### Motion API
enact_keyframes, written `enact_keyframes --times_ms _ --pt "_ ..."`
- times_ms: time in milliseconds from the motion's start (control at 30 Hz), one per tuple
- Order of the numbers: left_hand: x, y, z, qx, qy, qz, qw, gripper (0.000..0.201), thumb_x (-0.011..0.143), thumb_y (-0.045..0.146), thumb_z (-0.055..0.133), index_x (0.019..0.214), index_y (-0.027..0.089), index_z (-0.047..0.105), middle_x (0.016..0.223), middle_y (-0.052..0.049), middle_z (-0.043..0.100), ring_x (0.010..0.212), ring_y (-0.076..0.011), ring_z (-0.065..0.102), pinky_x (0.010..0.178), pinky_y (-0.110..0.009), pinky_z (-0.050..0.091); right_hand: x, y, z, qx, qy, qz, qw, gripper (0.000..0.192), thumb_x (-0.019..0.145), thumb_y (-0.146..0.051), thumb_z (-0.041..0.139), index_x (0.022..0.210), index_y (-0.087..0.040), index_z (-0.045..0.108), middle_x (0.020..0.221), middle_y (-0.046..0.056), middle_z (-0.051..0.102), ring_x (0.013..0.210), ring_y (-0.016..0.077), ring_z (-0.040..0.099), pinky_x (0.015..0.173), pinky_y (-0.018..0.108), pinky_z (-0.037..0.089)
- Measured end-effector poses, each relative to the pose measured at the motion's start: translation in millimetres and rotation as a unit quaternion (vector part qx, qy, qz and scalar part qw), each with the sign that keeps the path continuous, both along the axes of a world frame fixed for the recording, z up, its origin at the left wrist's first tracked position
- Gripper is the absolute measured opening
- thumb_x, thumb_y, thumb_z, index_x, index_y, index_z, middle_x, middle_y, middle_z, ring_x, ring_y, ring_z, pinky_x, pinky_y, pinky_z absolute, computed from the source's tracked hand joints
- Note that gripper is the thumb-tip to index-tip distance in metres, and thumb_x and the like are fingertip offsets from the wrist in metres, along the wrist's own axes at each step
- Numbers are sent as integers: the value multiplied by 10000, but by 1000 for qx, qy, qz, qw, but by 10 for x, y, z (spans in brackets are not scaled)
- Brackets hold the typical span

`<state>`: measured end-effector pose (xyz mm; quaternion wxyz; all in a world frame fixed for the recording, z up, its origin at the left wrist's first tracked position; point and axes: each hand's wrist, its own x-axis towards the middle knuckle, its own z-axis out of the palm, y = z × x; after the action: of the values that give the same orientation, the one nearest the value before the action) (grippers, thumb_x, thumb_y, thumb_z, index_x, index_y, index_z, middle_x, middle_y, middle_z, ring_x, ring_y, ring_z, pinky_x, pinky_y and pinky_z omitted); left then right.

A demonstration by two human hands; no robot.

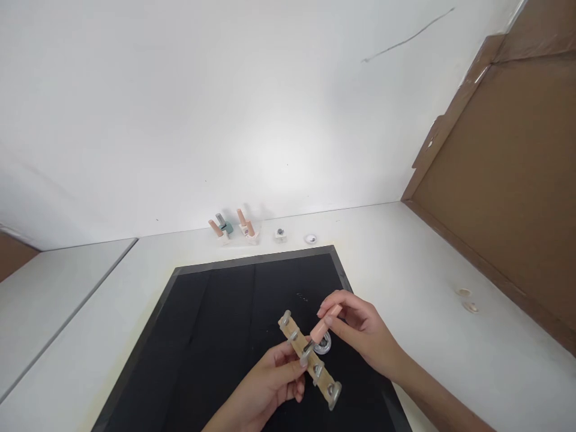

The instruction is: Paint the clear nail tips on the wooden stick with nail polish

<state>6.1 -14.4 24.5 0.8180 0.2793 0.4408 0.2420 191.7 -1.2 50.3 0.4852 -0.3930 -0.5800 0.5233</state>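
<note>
A narrow tan strip (324, 387), with several pale, shiny pieces that look like nail tips along it, is gripped by my left hand (281, 378) between thumb and fingers. Pinched in my right hand (360, 327) is a nail polish brush (319, 330) by its peach cap. The brush end meets or hovers just over the middle nail tip (306, 353); actual contact is hard to tell. Partly hidden behind the brush and strip, a small round clear container (324, 344) rests on the black mat (216, 336).
Along the wall stand nail polish bottles with peach caps (250, 231) and a green bottle (228, 228). Right of them are a small clear square jar (280, 236) and a round white item (310, 239). Two small pale rings (470, 306) lie far right, near a cardboard panel (508, 180).
</note>
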Motion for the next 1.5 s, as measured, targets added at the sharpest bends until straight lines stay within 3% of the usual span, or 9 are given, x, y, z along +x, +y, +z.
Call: enact_keyframes --times_ms 267,367,600,900,1133,1367,1500 --pt "-7 -15 16 -5 1 0 1000 395 612 342 766 939 150 655 587 40 527 480 -41 437 525 -206 347 41 38 -2 -20 -8 -58 998 78 855 -276 544 819 -213 573 655 8 664 709 173 603 721 305 461" --pt "-8 -13 1 -3 -1 -2 1000 374 623 335 760 931 151 655 589 39 528 477 -40 434 522 -205 345 59 41 -20 -11 -4 -71 997 77 841 -280 566 814 -209 580 712 17 643 731 174 596 713 303 466" --pt "4 -10 11 1 -2 0 1000 278 641 313 748 831 138 644 573 37 523 478 -46 442 515 -207 348 39 7 20 26 -12 1 1000 59 865 -227 536 840 -207 585 786 39 661 723 163 598 702 304 468" --pt "-16 -13 -26 -4 -6 7 1000 376 644 322 747 956 143 639 572 41 520 476 -47 434 512 -207 344 65 34 -14 16 -13 -54 998 107 879 -272 511 809 -210 564 638 12 663 678 175 604 703 323 454" --pt "6 -5 18 3 -3 -3 1000 284 653 320 739 850 138 642 562 41 515 477 -49 436 518 -212 338 48 7 4 35 2 16 999 75 886 -239 513 845 -213 570 666 19 683 696 175 624 715 328 457" --pt "-10 -9 12 -5 4 -1 1000 331 657 316 735 920 141 638 572 39 516 479 -56 427 526 -222 335 67 34 -15 28 -12 -31 999 112 878 -281 517 803 -214 567 694 26 660 664 170 616 692 328 468" --pt "-9 -7 11 -1 -2 -1 1000 310 661 315 732 898 138 640 573 38 511 475 -52 419 520 -222 325 74 32 -23 38 14 -14 999 90 870 -264 531 808 -216 576 690 29 659 679 175 609 666 320 465"
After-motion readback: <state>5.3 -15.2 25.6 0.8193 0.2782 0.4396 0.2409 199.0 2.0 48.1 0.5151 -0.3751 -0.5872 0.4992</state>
